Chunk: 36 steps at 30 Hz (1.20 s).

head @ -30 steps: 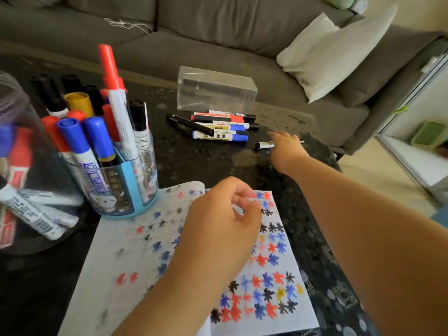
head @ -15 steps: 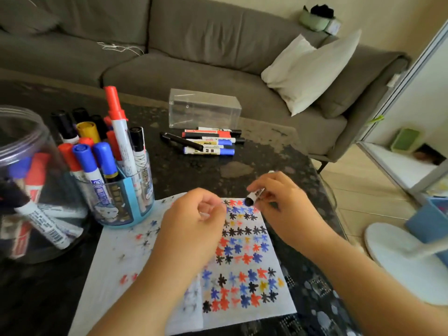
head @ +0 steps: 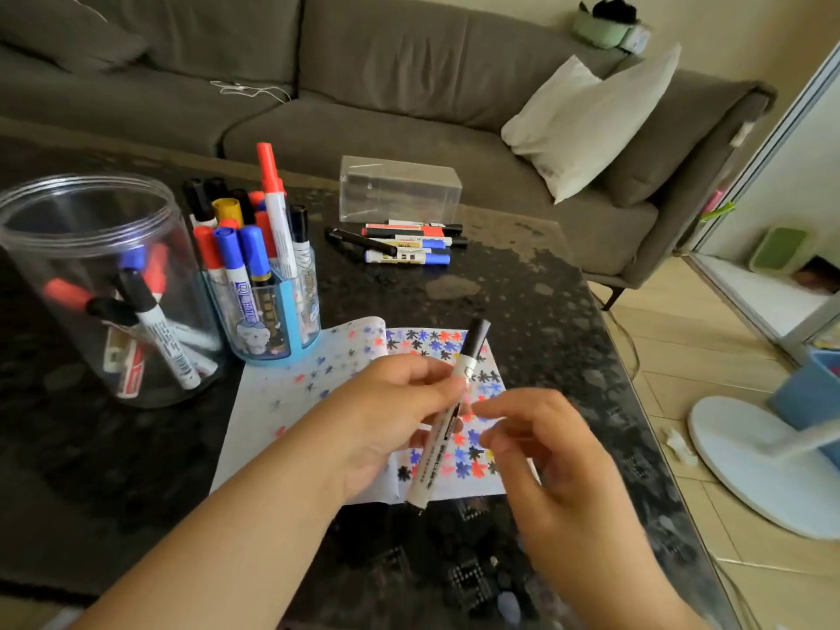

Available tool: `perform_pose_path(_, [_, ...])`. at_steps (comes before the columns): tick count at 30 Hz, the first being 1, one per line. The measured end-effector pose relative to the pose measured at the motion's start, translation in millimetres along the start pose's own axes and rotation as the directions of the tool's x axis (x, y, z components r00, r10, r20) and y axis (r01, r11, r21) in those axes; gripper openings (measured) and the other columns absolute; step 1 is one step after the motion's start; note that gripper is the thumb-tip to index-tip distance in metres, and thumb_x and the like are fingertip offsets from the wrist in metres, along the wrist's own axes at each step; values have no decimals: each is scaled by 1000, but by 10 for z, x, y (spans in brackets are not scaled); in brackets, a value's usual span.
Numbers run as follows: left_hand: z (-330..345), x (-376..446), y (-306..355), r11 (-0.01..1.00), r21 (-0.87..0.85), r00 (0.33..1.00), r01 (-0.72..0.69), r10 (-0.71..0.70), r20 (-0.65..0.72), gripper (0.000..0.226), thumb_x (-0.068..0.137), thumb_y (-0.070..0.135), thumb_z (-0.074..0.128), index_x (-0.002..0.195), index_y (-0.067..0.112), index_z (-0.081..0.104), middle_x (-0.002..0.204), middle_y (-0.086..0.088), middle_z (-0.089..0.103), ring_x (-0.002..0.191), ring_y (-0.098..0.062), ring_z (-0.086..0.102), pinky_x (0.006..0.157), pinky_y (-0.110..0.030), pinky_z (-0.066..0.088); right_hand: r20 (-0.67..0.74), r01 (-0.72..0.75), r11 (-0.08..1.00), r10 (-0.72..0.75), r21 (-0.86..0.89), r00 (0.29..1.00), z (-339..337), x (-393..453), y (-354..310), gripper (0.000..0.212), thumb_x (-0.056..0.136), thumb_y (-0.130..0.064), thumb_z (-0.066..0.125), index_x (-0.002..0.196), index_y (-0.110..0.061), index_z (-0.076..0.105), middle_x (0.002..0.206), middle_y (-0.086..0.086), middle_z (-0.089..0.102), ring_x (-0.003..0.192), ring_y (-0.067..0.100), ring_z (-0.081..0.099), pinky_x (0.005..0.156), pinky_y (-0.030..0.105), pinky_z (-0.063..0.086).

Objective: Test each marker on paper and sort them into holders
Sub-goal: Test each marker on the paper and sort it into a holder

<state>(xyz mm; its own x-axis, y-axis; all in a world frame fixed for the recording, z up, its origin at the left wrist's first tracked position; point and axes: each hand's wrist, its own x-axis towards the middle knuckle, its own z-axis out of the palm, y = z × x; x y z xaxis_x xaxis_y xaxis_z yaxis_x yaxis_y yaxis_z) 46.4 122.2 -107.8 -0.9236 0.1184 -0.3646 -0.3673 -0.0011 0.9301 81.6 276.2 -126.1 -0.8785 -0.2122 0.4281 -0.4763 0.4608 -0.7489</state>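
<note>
Fingers [head: 447, 379] of the left hand [head: 386, 420] were closed around the barrel of a black-capped marker [head: 447, 420], while the right hand [head: 545, 452] hung just beside it with its fingers loosely apart and empty. One second earlier the right hand was far out on the desk [head: 522, 284], taking this marker from near the lying group of markers [head: 409, 245]; half a second earlier it carried the marker over the paper [head: 291, 388]. So the marker had passed from right hand to left, and I judge the next step was to pull the cap and test it. The marker was above the near right part of the paper, its long axis running near to far, leaning slightly right. Its cap pointed far and up, and its bottom end pointed toward the person. The clear jar [head: 91, 266] and the blue holder [head: 282, 320] stood at the left.
</note>
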Motion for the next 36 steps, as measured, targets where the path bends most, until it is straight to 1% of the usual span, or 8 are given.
perform_pose_path(4, [42, 2, -71, 999, 28, 998, -45, 44, 43, 12, 83, 28, 66, 94, 24, 71, 89, 4, 73, 92, -13, 66, 87, -35, 51, 89, -478, 843, 471, 247, 877, -42, 156, 53, 22, 86, -44, 52, 103, -34, 63, 94, -19, 68, 86, -1, 64, 72, 16, 52])
perform_pose_path(12, [22, 32, -15, 985, 169, 994, 31, -13, -111, 59, 43, 62, 66, 87, 23, 71, 83, 9, 74, 88, -10, 67, 92, -41, 49, 213, -462, 755, 410, 466, 887, -42, 255, 108, 34, 86, -42, 45, 95, -22, 72, 93, -3, 74, 91, 11, 68, 85, 27, 51])
perform_pose_path(15, [-7, 19, 5, 999, 13, 997, -47, 46, 57, 45, 69, 51, 58, 99, 20, 70, 90, 5, 72, 90, -13, 66, 91, -44, 49, 399, -569, 505, 411, 649, 820, -87, 253, 45, 32, 84, -36, 45, 84, -15, 70, 74, 6, 63, 65, 16, 59, 65, 28, 50])
perform_pose_path(18, [108, -48, 39, 965, -258, 958, -39, 110, 265, 54, 84, 31, 47, 116, -12, 51, 83, -2, 71, 69, -19, 64, 69, -35, 56, 558, -648, 238, 351, 724, 752, -61, 228, -44, 29, 87, -31, 45, 84, -10, 65, 62, 4, 47, 47, 11, 39, 44, 22, 39])
perform_pose_path(20, [155, -67, 38, 925, -379, 951, -33, 146, 273, 57, 80, 24, 48, 112, -24, 41, 99, -9, 72, 81, -18, 70, 72, -31, 58, 587, -664, 187, 338, 724, 736, -36, 221, -85, 31, 89, -34, 44, 80, -12, 63, 58, 0, 41, 44, 7, 31, 38, 16, 29])
perform_pose_path(28, [268, -72, 3, 893, -440, 990, -89, 130, 63, 23, 83, 19, 51, 83, 7, 70, 88, -7, 74, 84, -15, 71, 78, -26, 55, 360, -578, 613, 452, 539, 816, 48, 224, -104, 34, 95, -36, 41, 74, -13, 53, 56, -2, 32, 43, 6, 25, 38, 17, 23])
perform_pose_path(32, [287, -42, -34, 889, -450, 996, -88, 74, -49, 20, 89, 14, 51, 85, 7, 69, 85, -6, 74, 79, -13, 71, 80, -25, 55, 192, -418, 882, 382, 218, 904, 132, 236, -29, 40, 96, -36, 41, 59, -25, 50, 48, -13, 43, 43, 2, 39, 50, 15, 29])
perform_pose_path(36, [283, -19, -99, 911, -399, 987, -104, 43, -158, 18, 89, 17, 56, 81, 12, 72, 81, -3, 74, 78, -10, 70, 80, -22, 52, 83, -259, 959, 270, -117, 959, 163, 239, -2, 33, 95, -37, 43, 72, -20, 58, 51, -16, 49, 51, 3, 43, 49, 15, 35])
